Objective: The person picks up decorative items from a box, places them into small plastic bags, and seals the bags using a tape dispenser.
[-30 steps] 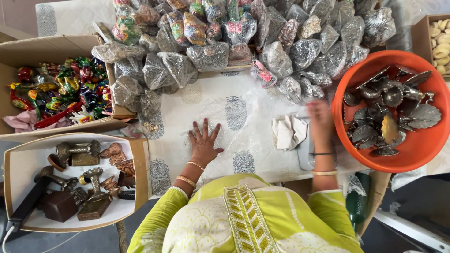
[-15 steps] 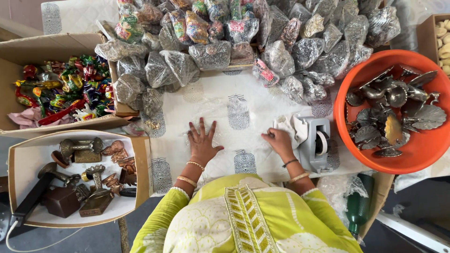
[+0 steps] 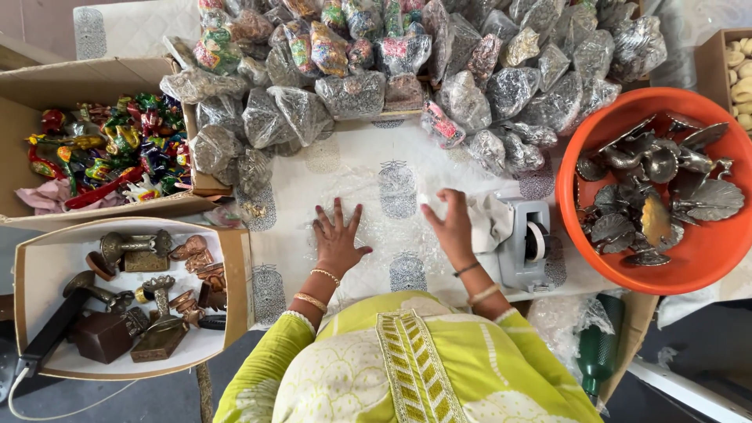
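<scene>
My left hand (image 3: pixel 338 235) lies flat, fingers spread, on a clear plastic sheet (image 3: pixel 392 235) spread over the white printed tablecloth. My right hand (image 3: pixel 450 223) hovers at the sheet's right side with its fingers curled toward the far edge. Something small and pale shows at its fingertips, and I cannot tell whether it is gripped. Just right of that hand lie crumpled white paper pieces (image 3: pixel 492 219) and a grey tape dispenser (image 3: pixel 529 244). Bangles sit on both wrists.
Several plastic-wrapped bundles (image 3: pixel 439 70) are heaped across the back. An orange basin (image 3: pixel 705 262) of silver shell-shaped dishes (image 3: pixel 658 196) stands right. Left are a cardboard box (image 3: pixel 47 86) of colourful figures and a white box (image 3: pixel 39 258) of brass pieces. A green bottle (image 3: pixel 599 348) stands below the table edge.
My right hand has drawn back from the basin side, passed the white paper pieces and come left over the plastic sheet. My left hand has stayed flat in place.
</scene>
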